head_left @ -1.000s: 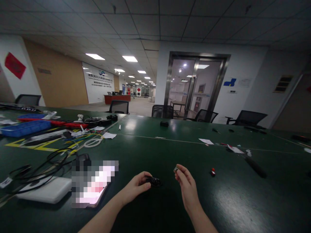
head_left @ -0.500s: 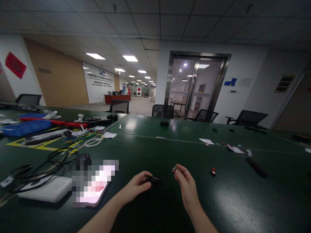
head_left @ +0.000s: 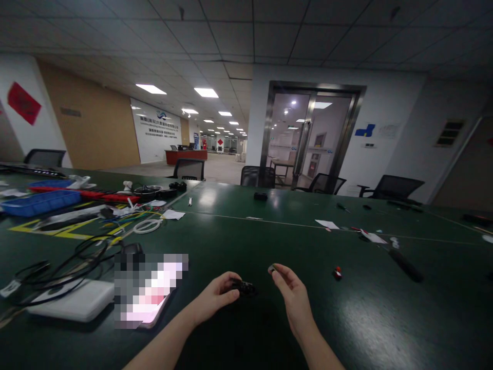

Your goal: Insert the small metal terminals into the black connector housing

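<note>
My left hand (head_left: pixel 218 298) is closed around one end of a small black object with shiny parts (head_left: pixel 245 288), its thumb toward me; the kind of object is not clear. To its right, my right hand (head_left: pixel 291 289) pinches a tiny greyish piece (head_left: pixel 271 269) between thumb and fingertips. That piece is too small to name. A gap of dark green table (head_left: pixel 265 334) lies between the two hands, and the black object and the piece are apart. A small red and black item (head_left: pixel 338 273) rests on the table right of my right hand.
Left of my arm lie a phone with a blurred screen (head_left: pixel 154 298), a white box (head_left: pixel 77 300) and tangled black cables (head_left: pixel 82 252). Farther back are a white cable coil (head_left: pixel 147 226) and a blue tray (head_left: pixel 42 203). A dark-handled tool (head_left: pixel 405 265) lies at right.
My right hand has moved slightly left with the tiny piece, closer to the black object. My left hand stays in nearly the same place.
</note>
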`<action>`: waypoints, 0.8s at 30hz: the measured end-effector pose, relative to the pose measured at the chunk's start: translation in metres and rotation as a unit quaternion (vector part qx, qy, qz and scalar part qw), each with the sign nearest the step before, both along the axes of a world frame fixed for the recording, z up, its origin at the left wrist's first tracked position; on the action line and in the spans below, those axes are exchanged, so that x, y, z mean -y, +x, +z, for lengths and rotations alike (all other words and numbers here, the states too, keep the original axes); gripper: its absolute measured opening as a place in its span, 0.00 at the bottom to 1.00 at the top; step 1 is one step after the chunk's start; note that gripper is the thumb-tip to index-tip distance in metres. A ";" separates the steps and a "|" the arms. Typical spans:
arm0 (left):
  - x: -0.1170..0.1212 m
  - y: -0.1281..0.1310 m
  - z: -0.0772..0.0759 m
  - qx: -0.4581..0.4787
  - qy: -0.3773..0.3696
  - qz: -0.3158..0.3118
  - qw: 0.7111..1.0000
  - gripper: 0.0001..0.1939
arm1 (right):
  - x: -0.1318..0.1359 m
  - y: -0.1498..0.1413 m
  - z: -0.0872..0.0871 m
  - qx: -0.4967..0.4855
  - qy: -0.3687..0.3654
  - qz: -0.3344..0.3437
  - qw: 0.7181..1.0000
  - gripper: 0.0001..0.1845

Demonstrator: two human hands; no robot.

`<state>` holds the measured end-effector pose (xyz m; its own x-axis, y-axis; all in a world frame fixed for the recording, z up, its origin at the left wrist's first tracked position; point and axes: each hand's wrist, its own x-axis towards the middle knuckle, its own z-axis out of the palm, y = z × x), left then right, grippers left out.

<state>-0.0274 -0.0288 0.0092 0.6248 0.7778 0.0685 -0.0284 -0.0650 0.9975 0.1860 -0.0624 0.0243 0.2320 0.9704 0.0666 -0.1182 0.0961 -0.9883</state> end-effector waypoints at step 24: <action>0.000 0.001 -0.003 -0.005 0.009 0.002 1.000 0.18 | 0.018 -0.025 0.014 0.216 0.030 0.144 0.965 0.09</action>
<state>-0.0267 -0.0285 0.0059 0.6222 0.7791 0.0763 -0.0187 -0.0827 0.9964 0.1613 -0.0806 0.0379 -0.1082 0.9819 0.1554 0.2743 0.1797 -0.9447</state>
